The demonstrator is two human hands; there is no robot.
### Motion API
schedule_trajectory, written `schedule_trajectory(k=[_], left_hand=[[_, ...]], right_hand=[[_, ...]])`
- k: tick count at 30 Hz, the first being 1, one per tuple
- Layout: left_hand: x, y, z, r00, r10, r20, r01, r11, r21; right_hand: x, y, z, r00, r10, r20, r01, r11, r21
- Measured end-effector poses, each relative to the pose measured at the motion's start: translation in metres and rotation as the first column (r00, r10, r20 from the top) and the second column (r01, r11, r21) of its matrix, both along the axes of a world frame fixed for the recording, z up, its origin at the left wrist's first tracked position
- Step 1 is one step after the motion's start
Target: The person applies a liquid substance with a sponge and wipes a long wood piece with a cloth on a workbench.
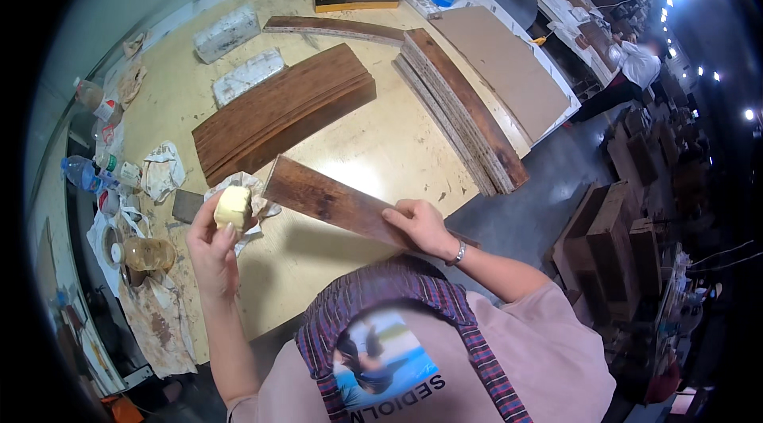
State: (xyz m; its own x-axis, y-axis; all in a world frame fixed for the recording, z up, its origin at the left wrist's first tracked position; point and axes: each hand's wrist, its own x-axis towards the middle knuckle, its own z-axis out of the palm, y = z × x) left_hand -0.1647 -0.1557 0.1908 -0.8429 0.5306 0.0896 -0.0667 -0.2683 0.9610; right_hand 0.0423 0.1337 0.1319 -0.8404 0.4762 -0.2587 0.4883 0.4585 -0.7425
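Observation:
My left hand (211,252) is raised at the table's left side, its fingers closed round a small pale-yellow block (234,207) with rounded edges; whether it is wax or sponge I cannot tell. My right hand (425,228) grips a dark brown wooden board (330,199), thumb on its upper face and fingers hidden beneath. The board slants across in front of me, its far end near the yellow block but apart from it. Behind my left hand lies a stained crumpled cloth (266,207). A small grey-brown block (187,206) rests beside it.
A stack of brown boards (286,109) lies mid-table, with more boards (465,109) along the right. Two wrapped white blocks (226,32) sit behind. Bottles, including one of yellowish liquid (149,254), and rags crowd the left edge. A co-worker (628,73) is far right.

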Motion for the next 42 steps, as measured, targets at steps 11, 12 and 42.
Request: schedule_trajectory(k=[11, 12, 42], left_hand=[[0.019, 0.008, 0.027, 0.706, -0.153, -0.692, -0.245, 0.863, -0.441], [0.012, 0.009, 0.027, 0.713, -0.146, -0.686, -0.267, 0.848, -0.457], [0.02, 0.02, 0.04, 0.643, -0.229, -0.731, -0.244, 0.843, -0.479]], right_hand=[[0.009, 0.0, 0.013, 0.992, 0.122, 0.027, -0.125, 0.973, 0.193], [0.009, 0.0, 0.014, 0.988, 0.146, 0.04, -0.151, 0.971, 0.185], [0.009, 0.008, 0.023, 0.993, 0.106, -0.048, -0.074, 0.897, 0.436]])
